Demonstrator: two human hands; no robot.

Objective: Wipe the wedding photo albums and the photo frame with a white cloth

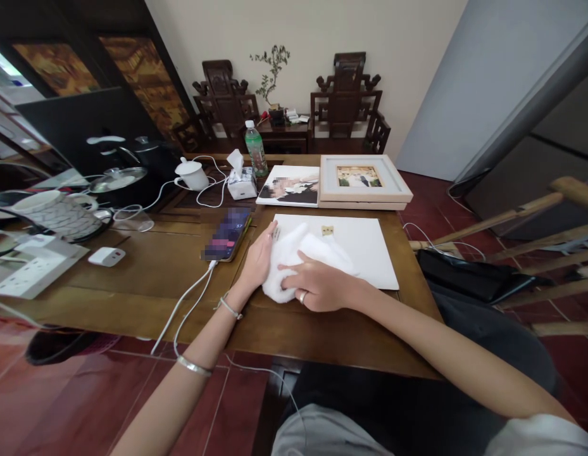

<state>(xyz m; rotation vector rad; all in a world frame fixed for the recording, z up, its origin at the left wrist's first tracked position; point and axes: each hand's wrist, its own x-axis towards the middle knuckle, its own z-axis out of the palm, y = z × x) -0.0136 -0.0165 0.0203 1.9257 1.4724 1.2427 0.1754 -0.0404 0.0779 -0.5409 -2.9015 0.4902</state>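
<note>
A white fluffy cloth lies bunched over the left part of a flat white panel on the wooden table. My right hand presses on the cloth, its fingers curled into it. Flat against the panel's left edge rests my left hand, fingers stretched out and together, beside the cloth. A small tan label shows on the panel near its far edge. The part of the panel under the cloth is hidden.
Behind the panel lie a photo print and a framed picture. A phone on a charging cable is to the left, with a tissue box, bottle, white lidded cup, mug and power strip beyond.
</note>
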